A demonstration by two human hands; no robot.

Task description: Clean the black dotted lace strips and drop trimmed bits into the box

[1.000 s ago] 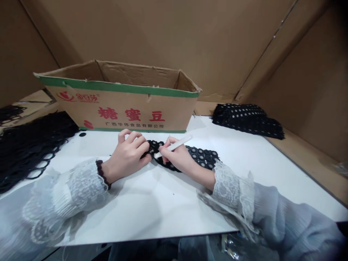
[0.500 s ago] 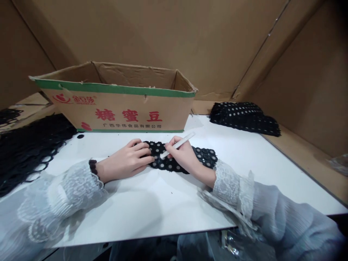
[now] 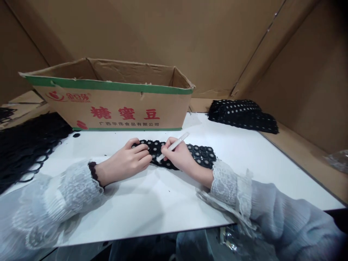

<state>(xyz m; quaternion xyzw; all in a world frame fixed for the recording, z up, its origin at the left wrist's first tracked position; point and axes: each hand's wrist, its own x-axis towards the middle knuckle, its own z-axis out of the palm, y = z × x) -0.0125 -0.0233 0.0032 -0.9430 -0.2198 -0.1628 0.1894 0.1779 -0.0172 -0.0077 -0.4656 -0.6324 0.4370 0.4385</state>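
A black strip covered in rows of pale round dots or rings lies flat on the white tabletop. At its left end, my left hand has its fingers curled over the material, gripping it. My right hand rests across the middle of the strip and pinches a slim white stick-shaped tool like a pen. That tool leans up to the right, its lower tip at the strip's surface beside my left fingertips. The exact kind of tool is unclear.
Behind my hands stands an open cardboard box with red lettering. More black dotted material lies bundled at the back right. Black ring-patterned netting spreads over the left side. A small black disc sits before the box.
The whole view has shifted slightly. The white tool's tip has slid a little to the left along the strip with my right hand. My left hand stays at the strip's left end.
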